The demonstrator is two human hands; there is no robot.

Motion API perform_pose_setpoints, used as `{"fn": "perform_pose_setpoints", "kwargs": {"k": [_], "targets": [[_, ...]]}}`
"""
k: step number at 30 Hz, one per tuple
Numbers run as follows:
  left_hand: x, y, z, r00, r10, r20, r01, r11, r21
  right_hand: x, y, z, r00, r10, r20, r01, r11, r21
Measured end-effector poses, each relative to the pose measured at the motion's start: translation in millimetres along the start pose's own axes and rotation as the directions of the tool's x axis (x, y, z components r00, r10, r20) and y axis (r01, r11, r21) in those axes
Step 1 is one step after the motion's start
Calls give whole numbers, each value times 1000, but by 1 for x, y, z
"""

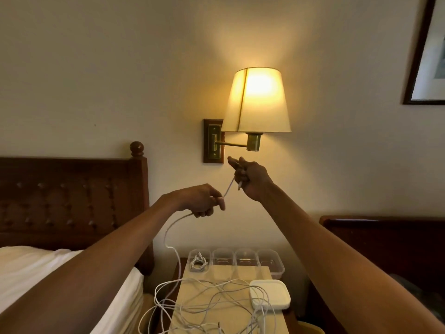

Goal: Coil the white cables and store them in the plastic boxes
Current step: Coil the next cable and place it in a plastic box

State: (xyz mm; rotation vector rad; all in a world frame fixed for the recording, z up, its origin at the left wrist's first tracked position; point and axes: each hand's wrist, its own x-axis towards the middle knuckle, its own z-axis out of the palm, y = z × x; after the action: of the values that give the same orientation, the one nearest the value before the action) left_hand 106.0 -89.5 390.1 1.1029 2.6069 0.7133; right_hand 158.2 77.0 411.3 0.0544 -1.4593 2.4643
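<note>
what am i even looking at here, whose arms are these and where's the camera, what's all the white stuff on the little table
There is no machine here. The single picture comes from a wide-angle camera worn on a person's head, so the two bare arms reaching forward are that person's own.

The right hand is raised near the lit wall lamp and holds the plug end of a white cable. The left hand grips the same cable lower down, and the rest hangs to the small table.

On the table lies a loose tangle of white cables and a white box lid. At the back stand four clear plastic boxes; the leftmost already holds a coiled cable, the others look empty.

A bed is on the left.
</note>
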Motion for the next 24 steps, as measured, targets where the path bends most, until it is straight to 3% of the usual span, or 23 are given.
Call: {"fn": "perform_pose_setpoints", "kwargs": {"k": [5, 8, 11, 15, 19, 24], "targets": [[-19, 37, -17, 991, 77, 112, -86, 994, 74, 10, 10, -8, 993, -114, 23, 116, 983, -145], [-29, 51, -32, 978, 205, 37, -208, 966, 157, 13, 16, -11, 987, -152, 42, 157, 921, -357], [-33, 58, -46, 953, 299, -55, -286, 943, 171, 8, 18, -14, 976, -110, 187, 198, 806, -558], [-30, 55, -63, 899, 355, -259, -307, 929, 208, -1, 18, -10, 966, 88, 243, 48, 862, -505], [-23, 41, -74, 841, 340, -422, -319, 940, 122, -13, 19, -5, 946, 188, 263, -19, 844, -535], [-13, 27, -70, 783, 338, -522, -332, 937, 110, -18, 16, 2, 903, 267, 335, -174, 943, -282]]}}
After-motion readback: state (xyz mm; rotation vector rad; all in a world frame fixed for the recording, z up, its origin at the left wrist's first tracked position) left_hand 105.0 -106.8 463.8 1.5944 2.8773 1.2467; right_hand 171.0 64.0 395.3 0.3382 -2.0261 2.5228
